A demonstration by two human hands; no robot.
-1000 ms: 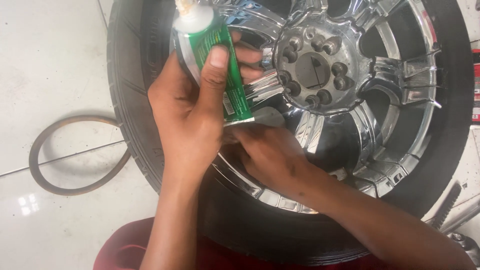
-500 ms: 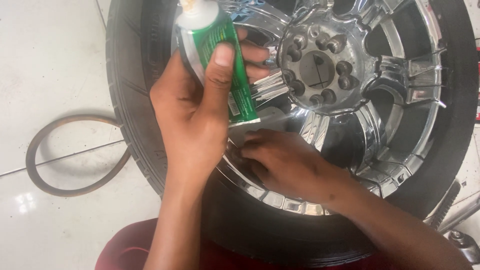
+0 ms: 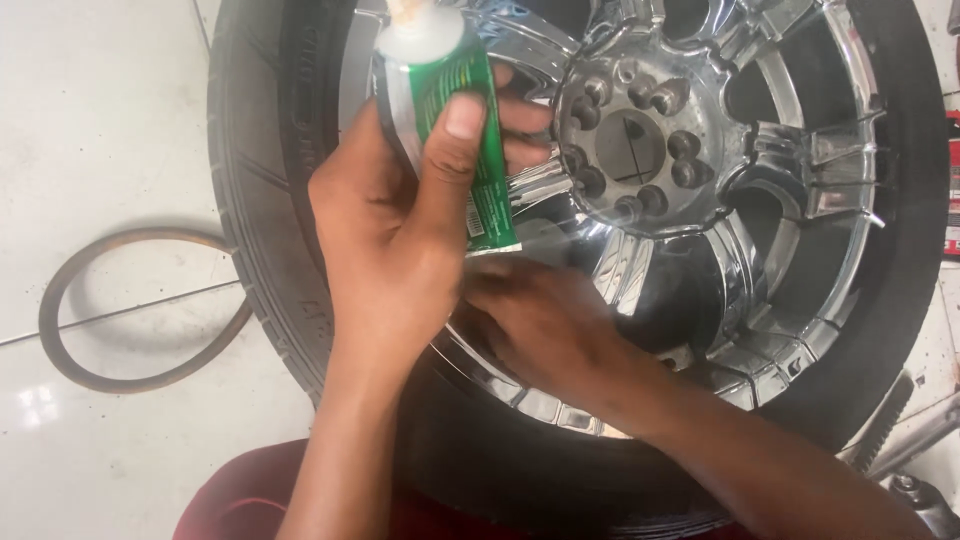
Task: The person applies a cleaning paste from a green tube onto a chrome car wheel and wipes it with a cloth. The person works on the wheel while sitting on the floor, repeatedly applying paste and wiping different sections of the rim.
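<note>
Holding the green tube (image 3: 452, 130) up over the shiny wheel (image 3: 700, 200), the left hand (image 3: 395, 240) is wrapped tight around it. The right hand (image 3: 545, 325) is curled at the tube's bottom end. It should be squeezed slowly from below.

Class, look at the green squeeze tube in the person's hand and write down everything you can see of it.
The green squeeze tube looks like soft plastic or foil, with a white shoulder and pale nozzle at its top end and a flat crimped silver bottom end. It stands nearly upright, nozzle pointing away from the camera, held over the shiny chrome wheel rim. The left hand grips it, thumb pressed across its front, fingers behind. The right hand lies just below its crimped end; whether they touch cannot be told.
</note>
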